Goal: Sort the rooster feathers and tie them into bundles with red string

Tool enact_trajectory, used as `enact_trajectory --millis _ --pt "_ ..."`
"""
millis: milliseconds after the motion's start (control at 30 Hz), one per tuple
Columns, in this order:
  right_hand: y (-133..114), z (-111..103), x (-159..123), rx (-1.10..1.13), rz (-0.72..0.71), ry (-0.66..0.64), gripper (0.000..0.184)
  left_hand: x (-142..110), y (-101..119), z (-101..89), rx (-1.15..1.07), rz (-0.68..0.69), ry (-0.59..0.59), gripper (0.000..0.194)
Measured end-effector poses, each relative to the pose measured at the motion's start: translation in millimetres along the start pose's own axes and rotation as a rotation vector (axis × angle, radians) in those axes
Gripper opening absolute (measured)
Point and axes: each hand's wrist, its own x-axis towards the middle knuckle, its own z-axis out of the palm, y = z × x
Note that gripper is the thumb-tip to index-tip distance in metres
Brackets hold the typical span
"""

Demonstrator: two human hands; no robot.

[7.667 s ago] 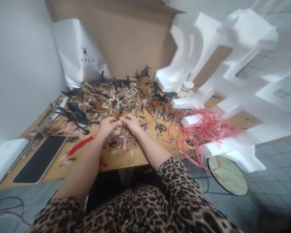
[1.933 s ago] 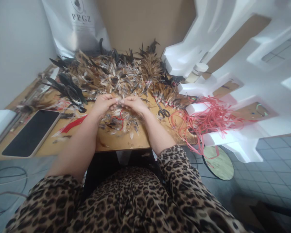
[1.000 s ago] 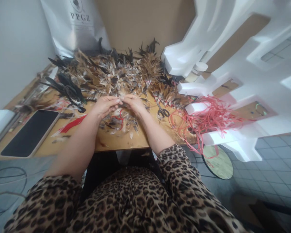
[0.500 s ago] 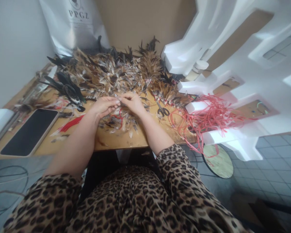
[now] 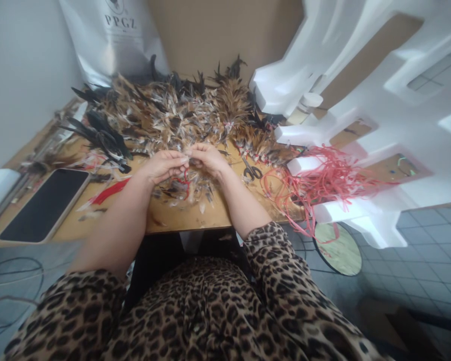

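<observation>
My left hand [image 5: 167, 165] and my right hand [image 5: 206, 158] meet over the near part of the table, fingertips pinched close together. Whatever sits between the fingertips is too small and hidden to name. Below the fingers lies a red cord [image 5: 187, 185] among loose small feathers [image 5: 203, 193]. Just beyond my hands spreads a big heap of brown and white feathers [image 5: 176, 113]. A bunch of long black feathers [image 5: 105, 133] rests to the left of them. Scissors [image 5: 252, 172] lie on the table to the right of my right hand.
A dark-screened phone [image 5: 45, 205] lies at the table's left, near a red bundle of strands [image 5: 110, 190]. Tangled red ribbon [image 5: 330, 175] hangs over white foam pieces [image 5: 361, 205] at the right. A silver bag [image 5: 116, 45] stands behind the feathers, and a lidded jar [image 5: 304, 109] at the back right.
My hands have shifted slightly to the right, and the fingers of my right hand have changed their pose. The feathers, scissors and phone look the same.
</observation>
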Motion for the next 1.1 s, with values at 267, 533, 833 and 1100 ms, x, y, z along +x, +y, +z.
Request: enact_trajectory --millis 267,533,833,1100 --pt "2 2 1 -0.143 -0.059 0.073 0.03 2 -3 2.8 0.064 0.083 0.14 0.02" --pt "-36 -19 -23 -0.696 0.009 -0.451 0.018 6 -3 -4.7 -0.004 0.079 0.213 0.023" --pt "-35 -8 -28 -1.036 0.088 -0.412 0.01 5 -3 -4.1 0.011 0.043 0.19 0.023" --pt "-46 -30 -31 -0.525 0.028 -0.437 0.018 5 -3 -4.2 -0.009 0.043 0.167 0.023"
